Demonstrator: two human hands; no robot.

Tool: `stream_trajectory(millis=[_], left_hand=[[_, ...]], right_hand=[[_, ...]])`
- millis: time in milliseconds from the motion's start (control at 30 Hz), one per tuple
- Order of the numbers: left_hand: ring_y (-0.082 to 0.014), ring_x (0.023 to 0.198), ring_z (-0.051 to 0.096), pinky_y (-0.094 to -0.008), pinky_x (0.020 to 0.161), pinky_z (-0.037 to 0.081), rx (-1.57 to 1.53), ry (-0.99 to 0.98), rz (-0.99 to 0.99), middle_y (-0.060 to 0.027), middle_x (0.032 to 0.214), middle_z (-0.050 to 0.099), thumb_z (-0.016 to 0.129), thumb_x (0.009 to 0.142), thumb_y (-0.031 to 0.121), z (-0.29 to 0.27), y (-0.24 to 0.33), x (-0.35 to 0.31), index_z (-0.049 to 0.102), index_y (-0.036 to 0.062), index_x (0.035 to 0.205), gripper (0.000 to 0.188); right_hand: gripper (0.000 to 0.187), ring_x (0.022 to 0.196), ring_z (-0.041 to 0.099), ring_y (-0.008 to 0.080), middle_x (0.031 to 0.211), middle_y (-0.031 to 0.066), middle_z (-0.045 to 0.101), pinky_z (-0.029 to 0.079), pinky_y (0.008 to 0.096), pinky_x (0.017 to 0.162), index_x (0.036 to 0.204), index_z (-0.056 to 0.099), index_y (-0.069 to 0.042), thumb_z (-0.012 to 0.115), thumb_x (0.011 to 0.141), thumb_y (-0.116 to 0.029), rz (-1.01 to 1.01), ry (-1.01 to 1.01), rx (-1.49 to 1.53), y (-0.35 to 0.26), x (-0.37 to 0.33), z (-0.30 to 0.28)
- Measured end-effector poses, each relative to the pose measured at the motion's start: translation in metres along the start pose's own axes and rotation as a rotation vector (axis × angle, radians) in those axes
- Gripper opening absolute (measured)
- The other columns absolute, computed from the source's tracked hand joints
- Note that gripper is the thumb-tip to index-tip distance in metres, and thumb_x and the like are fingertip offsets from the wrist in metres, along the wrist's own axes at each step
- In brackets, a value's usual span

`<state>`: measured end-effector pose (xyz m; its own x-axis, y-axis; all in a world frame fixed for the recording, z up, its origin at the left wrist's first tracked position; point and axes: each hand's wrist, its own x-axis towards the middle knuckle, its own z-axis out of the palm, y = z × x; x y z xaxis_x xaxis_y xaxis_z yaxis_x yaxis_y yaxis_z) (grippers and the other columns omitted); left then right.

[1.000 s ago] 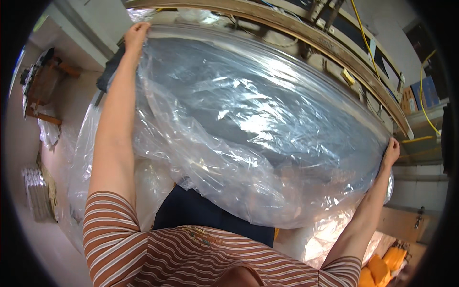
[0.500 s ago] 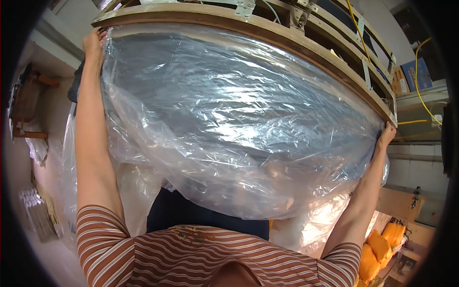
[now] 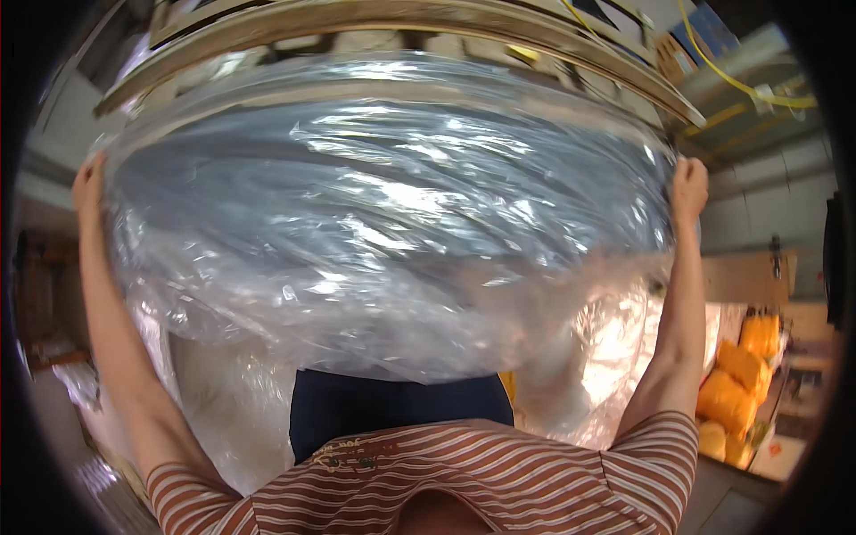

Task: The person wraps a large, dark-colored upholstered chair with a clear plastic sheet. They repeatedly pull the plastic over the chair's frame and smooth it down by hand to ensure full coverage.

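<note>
A large sheet of clear, wrinkled plastic film [image 3: 401, 308] stretches between my hands, glossy with bright reflections. Beneath it shows a wide dark grey surface [image 3: 241, 174], whose kind I cannot make out. At the far left, my left hand [image 3: 89, 183] is closed on the film's edge. My right hand [image 3: 689, 187] is closed on the opposite edge, its fingers curled. Loose folds of the film hang toward my body. Just beyond its far edge runs a long wooden frame [image 3: 392, 20], with a gap now between it and the film.
Yellow-orange bundles [image 3: 733, 392] lie at the lower right. A yellow cable [image 3: 727, 78] hangs at the upper right, near a blue box [image 3: 704, 31]. More crumpled clear plastic [image 3: 236, 406] lies below, around my legs. A wooden piece [image 3: 49, 299] stands at the left.
Both hands have come away from the wooden frame and nearer to me, the left one also outward. The film has come with them, and a gap has opened at the frame.
</note>
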<state>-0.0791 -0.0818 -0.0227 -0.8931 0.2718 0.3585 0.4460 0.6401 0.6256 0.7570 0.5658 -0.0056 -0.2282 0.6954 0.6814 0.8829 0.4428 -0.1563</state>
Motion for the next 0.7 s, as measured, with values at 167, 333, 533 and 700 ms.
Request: stream_trajectory(millis=[167,333,533,700], left_hand=[[-0.0341,0.1,0.061,-0.0386,0.085,0.046,0.815,0.005,-0.005,-0.0192,0.108,0.065,0.057,0.087,0.046,-0.175,-0.09,0.053,0.064,0.0018,0.113,0.052],[-0.0329,0.116,0.053,-0.0377,0.096,0.042,0.757,0.01,0.679,-0.018,0.124,0.057,0.055,0.092,0.021,-0.012,0.022,-0.004,0.056,0.0027,0.123,0.035],[-0.0299,0.108,0.054,-0.0324,0.097,0.038,-0.056,-0.569,0.849,-0.0144,0.124,0.056,0.061,0.089,0.013,0.129,0.344,-0.261,0.054,-0.0014,0.108,0.025],[-0.0081,0.077,0.044,-0.0188,0.073,0.038,-0.353,-0.504,0.633,-0.0008,0.083,0.049,0.053,0.096,0.009,0.148,0.329,-0.271,0.05,-0.0003,0.09,0.011]], right_hand=[[0.038,0.101,0.056,0.0349,0.105,0.0173,0.061,0.043,0.0431,0.086,0.103,0.06,-0.003,0.06,0.085,-0.036,-0.128,-0.218,0.155,-0.03,-0.079,-0.026],[0.053,0.13,0.037,0.0314,0.138,0.0158,0.044,0.032,0.0513,0.102,0.129,0.049,-0.009,0.056,0.088,-0.042,-0.149,-0.305,-0.004,-0.027,-0.094,-0.049],[0.055,0.123,0.041,0.0338,0.134,0.0146,0.044,0.036,0.0489,0.096,0.131,0.047,-0.009,0.059,0.086,-0.037,-0.218,-0.258,-0.156,-0.032,-0.107,-0.098],[0.037,0.104,0.053,0.03,0.116,0.0123,0.057,0.043,0.0432,0.081,0.114,0.058,-0.01,0.062,0.079,-0.025,-0.178,-0.087,-0.14,-0.006,-0.087,-0.091]])
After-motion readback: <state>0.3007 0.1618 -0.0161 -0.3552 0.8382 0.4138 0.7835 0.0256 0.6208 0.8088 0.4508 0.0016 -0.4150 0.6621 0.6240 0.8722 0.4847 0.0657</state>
